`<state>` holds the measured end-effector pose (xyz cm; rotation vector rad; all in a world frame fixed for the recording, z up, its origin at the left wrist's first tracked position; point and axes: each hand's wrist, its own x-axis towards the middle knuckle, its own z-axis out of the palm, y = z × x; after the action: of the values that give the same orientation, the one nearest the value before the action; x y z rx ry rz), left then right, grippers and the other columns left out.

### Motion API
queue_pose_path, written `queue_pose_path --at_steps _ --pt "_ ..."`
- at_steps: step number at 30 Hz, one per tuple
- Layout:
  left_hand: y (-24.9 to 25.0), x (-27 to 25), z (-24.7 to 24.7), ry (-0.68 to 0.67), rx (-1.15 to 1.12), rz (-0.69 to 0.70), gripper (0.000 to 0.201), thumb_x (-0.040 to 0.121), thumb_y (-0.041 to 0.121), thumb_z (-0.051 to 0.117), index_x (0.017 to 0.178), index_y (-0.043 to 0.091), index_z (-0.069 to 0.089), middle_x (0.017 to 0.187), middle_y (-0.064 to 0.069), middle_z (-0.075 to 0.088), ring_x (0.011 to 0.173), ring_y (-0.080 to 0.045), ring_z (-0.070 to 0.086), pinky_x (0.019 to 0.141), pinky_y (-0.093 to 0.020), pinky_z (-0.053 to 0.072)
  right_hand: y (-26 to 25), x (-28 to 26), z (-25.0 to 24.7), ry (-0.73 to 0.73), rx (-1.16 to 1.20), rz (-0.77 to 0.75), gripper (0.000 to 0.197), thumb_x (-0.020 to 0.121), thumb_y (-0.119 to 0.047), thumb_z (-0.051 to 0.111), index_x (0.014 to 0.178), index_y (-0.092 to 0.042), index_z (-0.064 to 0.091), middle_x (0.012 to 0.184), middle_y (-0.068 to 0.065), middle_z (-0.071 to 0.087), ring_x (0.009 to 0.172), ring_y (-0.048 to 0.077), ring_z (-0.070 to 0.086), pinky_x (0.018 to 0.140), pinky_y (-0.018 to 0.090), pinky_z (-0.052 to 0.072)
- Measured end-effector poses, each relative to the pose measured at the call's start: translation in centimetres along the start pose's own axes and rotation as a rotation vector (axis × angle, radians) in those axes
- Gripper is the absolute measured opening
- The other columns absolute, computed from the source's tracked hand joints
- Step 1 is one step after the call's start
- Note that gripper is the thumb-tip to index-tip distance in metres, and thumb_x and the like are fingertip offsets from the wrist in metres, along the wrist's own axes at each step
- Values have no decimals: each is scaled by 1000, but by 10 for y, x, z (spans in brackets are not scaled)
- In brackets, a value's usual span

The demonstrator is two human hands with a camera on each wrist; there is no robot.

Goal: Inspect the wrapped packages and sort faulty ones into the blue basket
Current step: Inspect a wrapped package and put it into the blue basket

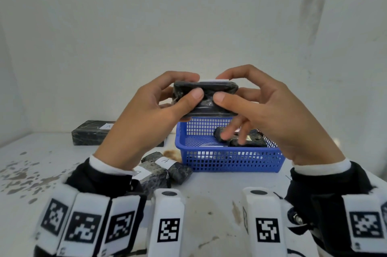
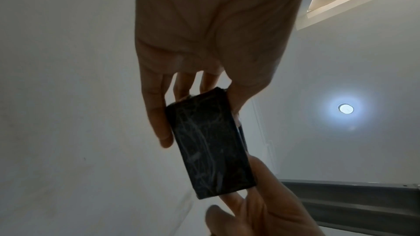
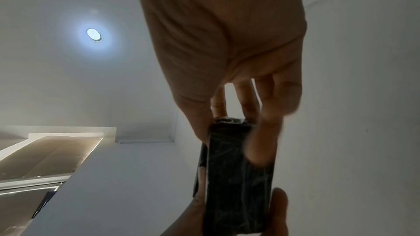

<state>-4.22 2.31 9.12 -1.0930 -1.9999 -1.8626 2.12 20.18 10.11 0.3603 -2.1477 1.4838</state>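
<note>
From the head view, a flat black package (image 1: 206, 97), wrapped in crinkled glossy film with a white label edge along its top, sits at mid-frame, raised above the blue basket (image 1: 230, 160). The left hand (image 1: 146, 122) pinches its left end, thumb on the near face and fingers curled over the top; the right hand (image 1: 272, 114) does the same at the right end, its lower fingers blurred and loose. The basket is rigid plastic mesh, rectangular, and holds more dark wrapped packages (image 1: 240, 138). On the stained white bench (image 1: 209, 204), two labelled packages (image 1: 165, 168) lie at lower centre left of the basket, and a long marbled block (image 1: 92, 133) lies at mid-left.

In the left wrist view, the left hand (image 2: 211, 42) comes down from the top, its grip closed around the upper end of the package (image 2: 211, 143); streaked film shows on its face.

In the right wrist view, the right hand (image 3: 227, 42) clamps the package (image 3: 236, 177) between thumb and fingers.
</note>
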Motion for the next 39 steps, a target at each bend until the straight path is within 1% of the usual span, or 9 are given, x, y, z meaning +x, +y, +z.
queue_pose_path --at_steps 3,7,10,14,23,27,31,34,39 --pt "0 0 -1 -28 18 -21 57 66 47 64 121 34 59 110 11 68 80 -17 74 66 -26 59 2 1 -1 28 -45 -45 22 87 -24 74 104 -34 65 82 -5 71 38 18 52 39 22 37" --pt "5 -2 -1 -48 15 -51 67 64 57 61 125 29 56 111 11 70 79 -21 74 52 -23 53 3 2 2 17 -4 -93 38 88 -18 76 118 -37 61 101 -5 72 60 16 66 55 28 49" --pt "3 0 -4 -7 -35 -31 53 75 43 77 121 26 60 115 6 69 96 -22 71 68 -31 58 2 2 5 3 55 -91 50 84 -36 76 130 -39 55 109 -2 73 82 13 69 66 29 53" --pt "-2 2 -6 19 -94 -30 40 76 39 68 114 25 66 114 -3 69 101 -24 70 95 -51 51 3 3 7 64 6 -87 41 90 -23 73 129 -29 60 112 -3 73 86 14 73 72 26 56" --pt "2 2 -4 13 -118 -40 11 92 26 62 93 16 66 91 -4 67 79 -17 63 80 -32 53 2 2 8 50 9 -68 19 86 -28 73 104 -22 69 104 4 76 91 32 73 87 34 59" --pt "3 1 -3 25 -80 -38 15 88 37 64 91 22 68 92 0 66 77 -16 61 86 -39 52 4 3 8 51 33 -65 15 78 -37 73 88 -26 68 93 5 76 77 21 72 80 42 61" --pt "-1 3 -1 111 -137 -115 67 68 60 74 119 21 58 103 -3 74 89 -19 73 100 -48 47 7 4 8 95 54 -63 10 89 -28 71 84 -25 64 95 7 75 85 26 75 86 48 60" --pt "1 3 1 89 -149 -155 57 76 42 71 121 11 54 94 -5 77 86 -19 74 94 -38 53 8 6 6 112 61 -43 10 92 -27 69 86 -24 62 99 7 74 88 24 75 88 46 59" --pt "-1 2 -1 70 18 0 34 85 16 70 114 31 60 106 8 70 85 -16 73 76 -33 59 5 4 3 -18 -43 27 32 83 -56 62 108 -37 62 91 -14 77 82 16 75 89 44 58"
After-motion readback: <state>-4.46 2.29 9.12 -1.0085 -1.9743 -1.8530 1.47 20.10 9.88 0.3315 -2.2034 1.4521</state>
